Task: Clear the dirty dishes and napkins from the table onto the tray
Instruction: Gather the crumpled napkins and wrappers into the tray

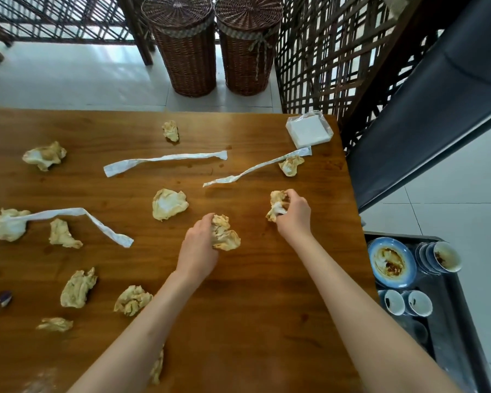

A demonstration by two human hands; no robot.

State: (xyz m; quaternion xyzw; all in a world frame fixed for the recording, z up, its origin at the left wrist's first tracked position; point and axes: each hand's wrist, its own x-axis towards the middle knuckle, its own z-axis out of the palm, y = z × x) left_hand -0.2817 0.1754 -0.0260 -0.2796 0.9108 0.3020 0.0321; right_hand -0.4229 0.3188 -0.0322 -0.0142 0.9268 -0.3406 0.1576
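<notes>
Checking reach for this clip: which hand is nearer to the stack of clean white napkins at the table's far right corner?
Right. The right hand, gripping a soiled napkin, lies below the clean napkin stack on the same side. The left hand, holding another crumpled napkin, sits nearer the table's middle, farther away.

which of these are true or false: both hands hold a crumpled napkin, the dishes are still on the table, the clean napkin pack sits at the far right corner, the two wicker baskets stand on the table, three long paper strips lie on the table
1. Both hands hold a crumpled napkin: true. The left hand grips one napkin, the right hand another.
2. Dishes still on the table: false. The plate and cups sit on the tray.
3. Clean napkin pack at the far right corner: true.
4. Wicker baskets on the table: false. They stand on the floor beyond it.
5. Three long paper strips: true.
</notes>
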